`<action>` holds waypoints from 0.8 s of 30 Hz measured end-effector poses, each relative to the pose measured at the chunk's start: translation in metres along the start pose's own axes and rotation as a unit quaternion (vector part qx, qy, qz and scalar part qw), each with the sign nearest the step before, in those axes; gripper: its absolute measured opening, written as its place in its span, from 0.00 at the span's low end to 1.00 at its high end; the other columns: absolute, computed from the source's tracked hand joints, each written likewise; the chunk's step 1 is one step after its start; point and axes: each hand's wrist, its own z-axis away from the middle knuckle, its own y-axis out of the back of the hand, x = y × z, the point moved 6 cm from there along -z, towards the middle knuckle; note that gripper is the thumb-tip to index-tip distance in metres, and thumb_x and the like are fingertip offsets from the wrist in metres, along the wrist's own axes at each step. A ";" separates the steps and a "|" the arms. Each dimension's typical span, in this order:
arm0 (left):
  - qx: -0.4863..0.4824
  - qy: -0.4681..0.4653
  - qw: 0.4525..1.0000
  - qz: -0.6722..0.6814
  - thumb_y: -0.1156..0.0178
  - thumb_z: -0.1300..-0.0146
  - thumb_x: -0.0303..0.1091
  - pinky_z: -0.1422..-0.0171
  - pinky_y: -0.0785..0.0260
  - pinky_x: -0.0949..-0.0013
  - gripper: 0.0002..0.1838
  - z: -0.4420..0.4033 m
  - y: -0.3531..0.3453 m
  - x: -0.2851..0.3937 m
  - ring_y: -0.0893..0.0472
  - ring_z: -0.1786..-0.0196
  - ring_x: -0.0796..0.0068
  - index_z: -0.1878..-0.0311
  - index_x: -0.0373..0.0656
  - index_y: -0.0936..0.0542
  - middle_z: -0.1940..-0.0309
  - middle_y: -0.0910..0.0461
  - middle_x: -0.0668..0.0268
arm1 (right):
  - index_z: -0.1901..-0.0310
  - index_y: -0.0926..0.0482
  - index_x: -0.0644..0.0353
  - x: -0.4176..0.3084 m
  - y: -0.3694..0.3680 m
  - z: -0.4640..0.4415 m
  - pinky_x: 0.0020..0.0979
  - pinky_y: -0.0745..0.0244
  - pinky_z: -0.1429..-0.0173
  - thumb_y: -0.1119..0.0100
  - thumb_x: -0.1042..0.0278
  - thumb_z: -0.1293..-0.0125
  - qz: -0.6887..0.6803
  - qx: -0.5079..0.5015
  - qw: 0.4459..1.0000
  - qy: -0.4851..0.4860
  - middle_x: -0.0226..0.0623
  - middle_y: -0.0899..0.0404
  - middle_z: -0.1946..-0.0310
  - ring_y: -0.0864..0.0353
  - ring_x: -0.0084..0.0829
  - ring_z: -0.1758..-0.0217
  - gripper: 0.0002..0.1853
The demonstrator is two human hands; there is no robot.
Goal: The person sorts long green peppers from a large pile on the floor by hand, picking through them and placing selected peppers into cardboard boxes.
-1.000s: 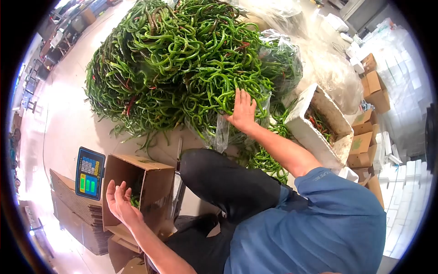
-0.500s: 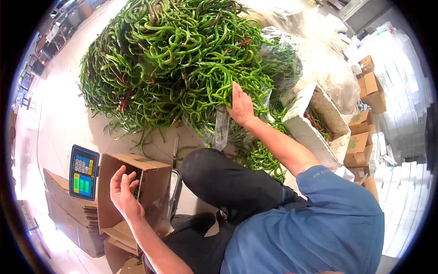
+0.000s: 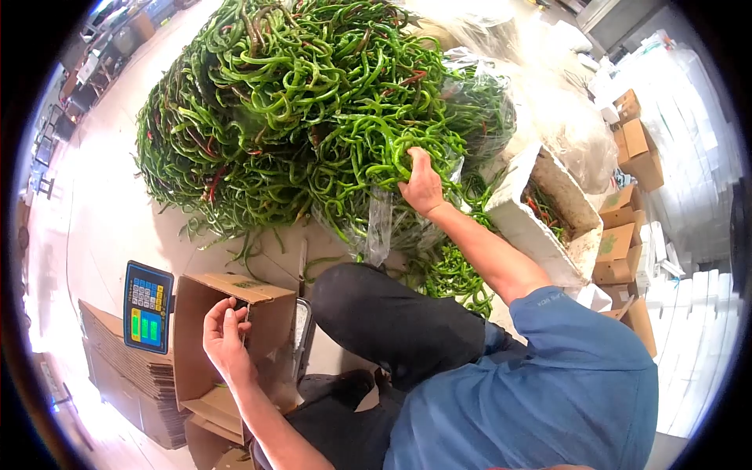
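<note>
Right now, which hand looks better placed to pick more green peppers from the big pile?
Probably the right hand: it is at the green peppers, arm stretched toward the heap. The left hand is farther away, by the open cardboard box.

From the head, a wide, round-edged view looks forward and down over the blue shirt (image 3: pixel 540 384), near the left hand (image 3: pixel 229 345) and right hand (image 3: pixel 424 186).
</note>
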 end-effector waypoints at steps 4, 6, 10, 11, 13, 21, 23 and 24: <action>0.002 -0.008 1.000 0.008 0.43 0.26 0.29 0.54 0.25 0.75 0.11 0.001 0.002 0.000 0.16 0.54 0.75 0.46 0.35 0.20 0.49 0.16 0.62 | 0.31 0.39 0.60 -0.002 -0.008 -0.003 0.46 0.20 0.47 0.28 0.76 0.52 0.025 -0.007 1.000 0.008 0.55 0.37 0.32 0.20 0.56 0.46 0.44; 0.002 -0.008 1.000 0.006 0.43 0.26 0.28 0.54 0.25 0.75 0.11 0.002 0.002 0.001 0.16 0.54 0.74 0.46 0.35 0.20 0.50 0.17 0.61 | 0.30 0.40 0.59 -0.003 -0.014 -0.008 0.48 0.19 0.47 0.28 0.75 0.52 0.045 -0.073 0.996 -0.024 0.57 0.39 0.30 0.20 0.58 0.46 0.45; -0.007 -0.011 1.000 0.003 0.43 0.26 0.28 0.53 0.25 0.75 0.11 0.000 0.000 0.001 0.16 0.53 0.74 0.45 0.34 0.20 0.49 0.17 0.61 | 0.27 0.42 0.58 0.013 -0.023 -0.024 0.50 0.20 0.45 0.30 0.71 0.47 0.063 -0.184 0.974 -0.118 0.59 0.43 0.27 0.20 0.60 0.46 0.45; -0.011 -0.012 1.000 0.004 0.43 0.26 0.28 0.53 0.25 0.75 0.11 0.000 -0.001 0.001 0.16 0.53 0.75 0.45 0.34 0.20 0.49 0.17 0.61 | 0.27 0.43 0.58 0.017 -0.024 -0.027 0.50 0.20 0.45 0.30 0.71 0.47 0.062 -0.183 0.974 -0.122 0.59 0.42 0.27 0.20 0.60 0.45 0.45; -0.018 -0.016 1.000 0.008 0.43 0.26 0.29 0.53 0.25 0.76 0.12 -0.001 -0.002 0.002 0.16 0.53 0.75 0.45 0.35 0.20 0.49 0.17 0.61 | 0.28 0.41 0.58 0.025 -0.028 -0.030 0.50 0.20 0.43 0.32 0.70 0.45 0.066 -0.186 0.974 -0.113 0.58 0.39 0.29 0.20 0.61 0.45 0.43; -0.021 -0.033 0.999 -0.004 0.42 0.26 0.31 0.54 0.24 0.75 0.12 0.003 -0.003 0.003 0.16 0.54 0.75 0.45 0.37 0.20 0.50 0.16 0.62 | 0.35 0.32 0.58 0.026 -0.013 -0.030 0.47 0.22 0.43 0.30 0.69 0.48 0.038 -0.113 0.991 -0.056 0.50 0.27 0.39 0.20 0.56 0.46 0.36; -0.016 -0.036 0.999 -0.007 0.42 0.26 0.32 0.54 0.24 0.74 0.12 0.004 0.000 0.002 0.16 0.54 0.75 0.45 0.37 0.19 0.50 0.16 0.62 | 0.36 0.30 0.61 0.026 -0.010 -0.022 0.46 0.22 0.42 0.30 0.69 0.48 0.011 -0.042 0.999 -0.026 0.50 0.25 0.41 0.20 0.55 0.45 0.35; -0.017 -0.036 0.999 -0.007 0.42 0.26 0.32 0.54 0.24 0.74 0.12 0.004 0.000 0.001 0.16 0.54 0.75 0.45 0.37 0.19 0.50 0.16 0.62 | 0.37 0.29 0.62 0.021 -0.004 -0.020 0.45 0.22 0.41 0.30 0.69 0.48 -0.003 -0.008 1.000 -0.013 0.51 0.24 0.42 0.20 0.54 0.45 0.34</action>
